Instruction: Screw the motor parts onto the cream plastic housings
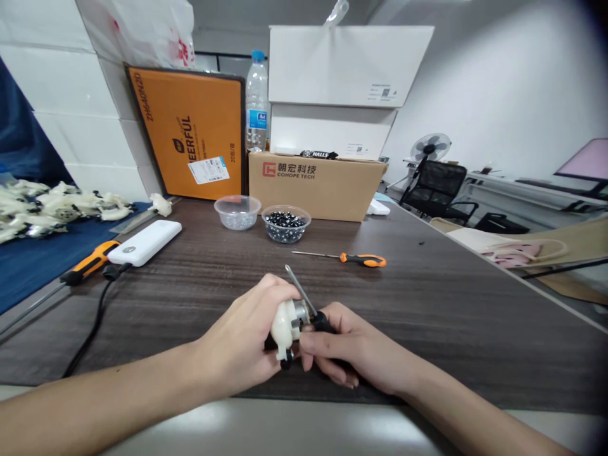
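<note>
Near the front of the table, my left hand (247, 332) is closed around a cream plastic part (284, 326) with a silver cylinder, likely metal, on its right side and a small black piece at its bottom. My right hand (354, 348) grips a screwdriver (301, 290) by its black handle. The shaft slants up and to the left, with the tip clear of the part and pointing away from me. Fingers of the right hand are up against the part's right side, though whether they also hold it I cannot tell. The handle's lower end is hidden by the hand.
Ahead lie an orange-black screwdriver (363, 259), a clear bowl of small black pieces (286, 235) and another clear bowl (237, 218). At left are a white power bank (145, 242) with a cable, a larger screwdriver (95, 259) and several cream parts (61, 209) on blue cloth. Boxes (313, 196) stand behind.
</note>
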`<state>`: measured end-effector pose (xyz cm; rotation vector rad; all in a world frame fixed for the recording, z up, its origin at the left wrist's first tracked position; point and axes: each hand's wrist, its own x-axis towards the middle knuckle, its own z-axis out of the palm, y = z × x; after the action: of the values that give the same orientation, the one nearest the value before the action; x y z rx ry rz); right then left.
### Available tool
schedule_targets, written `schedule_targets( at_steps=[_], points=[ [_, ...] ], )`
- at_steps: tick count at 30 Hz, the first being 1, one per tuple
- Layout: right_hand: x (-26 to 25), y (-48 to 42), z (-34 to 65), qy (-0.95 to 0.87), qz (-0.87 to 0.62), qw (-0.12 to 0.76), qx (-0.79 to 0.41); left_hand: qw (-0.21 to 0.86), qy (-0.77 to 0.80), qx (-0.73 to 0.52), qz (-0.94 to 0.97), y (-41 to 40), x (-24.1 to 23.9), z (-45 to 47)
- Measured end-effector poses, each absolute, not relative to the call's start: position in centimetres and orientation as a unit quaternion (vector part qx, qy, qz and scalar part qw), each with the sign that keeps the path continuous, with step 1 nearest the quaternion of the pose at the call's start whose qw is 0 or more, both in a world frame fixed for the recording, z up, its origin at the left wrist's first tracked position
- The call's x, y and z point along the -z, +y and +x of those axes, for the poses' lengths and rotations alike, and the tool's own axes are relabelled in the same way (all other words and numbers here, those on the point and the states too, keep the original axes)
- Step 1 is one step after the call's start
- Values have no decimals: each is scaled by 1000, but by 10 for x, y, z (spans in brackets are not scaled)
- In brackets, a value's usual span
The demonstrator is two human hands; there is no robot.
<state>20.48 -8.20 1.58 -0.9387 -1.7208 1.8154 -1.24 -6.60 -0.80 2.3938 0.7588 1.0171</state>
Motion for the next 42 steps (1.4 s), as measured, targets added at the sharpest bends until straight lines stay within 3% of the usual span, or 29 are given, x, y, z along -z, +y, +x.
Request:
schedule_targets(
  at_steps=[6, 13, 23, 32, 42],
  points=[
    [-19, -82, 212, -667, -385, 239, -592, 282, 369, -296, 835, -70, -11, -20],
    [-33, -86, 225, -748, -489, 314, -321, 254, 432, -240, 832, -70, -19, -25],
    [-22, -86, 229, -857, -377, 350, -3, 307, 371, -419, 770, -66, -22, -38],
    [-22, -89, 225, -883, -316, 346, 35, 314, 333, -418, 785, -63, -17, -38],
    [-25, -93, 223, -880, -335, 337, -9, 301, 346, -399, 794, -68, -19, -39]
  ],
)
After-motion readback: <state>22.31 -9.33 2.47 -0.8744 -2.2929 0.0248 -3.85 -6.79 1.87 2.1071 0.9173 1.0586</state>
